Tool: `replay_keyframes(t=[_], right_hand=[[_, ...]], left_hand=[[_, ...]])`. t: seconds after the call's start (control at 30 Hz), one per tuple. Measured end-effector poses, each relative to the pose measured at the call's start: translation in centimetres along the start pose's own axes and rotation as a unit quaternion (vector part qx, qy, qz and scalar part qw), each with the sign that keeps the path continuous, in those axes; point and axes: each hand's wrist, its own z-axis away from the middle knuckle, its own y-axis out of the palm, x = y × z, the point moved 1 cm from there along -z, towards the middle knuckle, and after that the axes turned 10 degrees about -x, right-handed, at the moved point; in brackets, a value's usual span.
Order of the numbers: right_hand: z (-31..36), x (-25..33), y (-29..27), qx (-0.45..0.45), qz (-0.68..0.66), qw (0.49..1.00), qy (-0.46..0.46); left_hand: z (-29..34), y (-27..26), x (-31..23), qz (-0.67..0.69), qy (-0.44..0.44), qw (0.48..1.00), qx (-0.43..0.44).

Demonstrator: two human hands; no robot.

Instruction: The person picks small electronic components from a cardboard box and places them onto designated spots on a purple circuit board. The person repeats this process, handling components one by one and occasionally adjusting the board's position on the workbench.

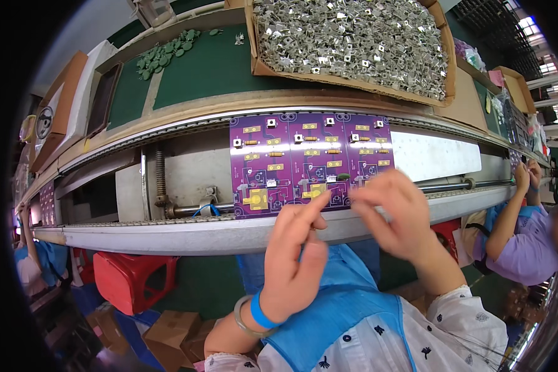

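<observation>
A purple circuit board panel point(296, 168) lies across the rails of a metal conveyor in front of me. It carries small black-and-white square parts, orange-banded resistors and white connectors. One dark green disc-shaped component point(343, 178) stands near its lower middle. My left hand point(294, 254) is over the board's near edge, its fingers drawn together toward the thumb; anything between them is too small to name. Right of the green disc, my right hand point(395, 212) hovers over the board's near right corner with curled, closed fingers. Its fingertips hide whatever they may hold.
A cardboard box point(347, 82) heaped with small metal clips stands beyond the conveyor. Left of it, green discs point(167, 54) lie piled on a green surface. The conveyor rail point(149, 239) runs between me and the board. Other people work at both ends; a red stool point(127, 279) stands below.
</observation>
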Motion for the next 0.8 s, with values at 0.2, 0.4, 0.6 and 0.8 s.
replay_keyframes(t=[0.2,0.4,0.6,0.8], right_hand=[[1.7,3.7,0.9,0.058,0.039,0.973,-0.219],[-0.4,3.9,0.7,0.103,-0.072,0.979,-0.157],[-3.9,1.0,2.9,0.043,-0.099,0.994,0.012],[-4.9,-0.1,5.7,0.089,-0.033,0.995,-0.001]], left_hand=[[2.9,1.0,-0.1,0.273,-0.224,0.933,0.068],[2.9,-0.4,-1.2,0.281,-0.174,0.941,0.076],[0.6,-3.2,-0.1,-0.285,0.235,0.929,-0.018],[-0.1,-3.2,1.9,-0.417,0.288,0.861,-0.031]])
